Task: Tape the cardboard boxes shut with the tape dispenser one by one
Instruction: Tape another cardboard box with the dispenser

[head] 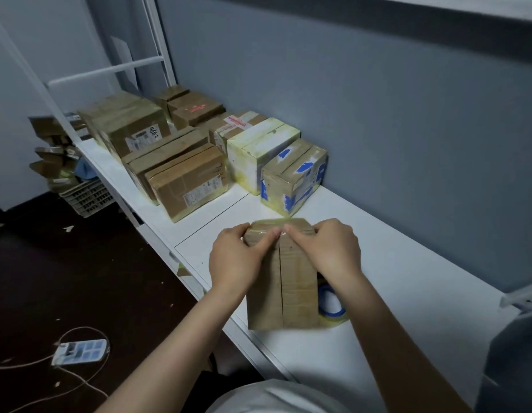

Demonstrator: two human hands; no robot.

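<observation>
Left hand [235, 257]: set on the far-left corner of the box [291, 293], fingers curled over the top edge, thumb and forefinger stretched toward the middle. It holds the box and nothing else.

Box: brown cardboard, standing on the white surface [422, 293] near its front edge, straight before the person. The flaps are down and meet.

Seam [281, 281]: the box's long axis. It runs directly away from the person, from near edge to far edge, between the two hands. Most of its length is bare. A glossy patch at the far end, under the fingertips, may be a tape end, but it is too small to tell.

Right hand [327, 248]: mirrors the left on the far-right corner, fingers curled over the edge, forefinger laid toward the seam and nearly meeting the left's.

Dispenser [333, 305]: a blue ring with a clear roll, lying on the surface just beside the box's right side toward its near end, partly hidden by the right forearm. It lies nearer the person than either hand. Judgement: the right hand is the closer one and would have to draw back to take it, and the tape would then follow the seam.
</observation>
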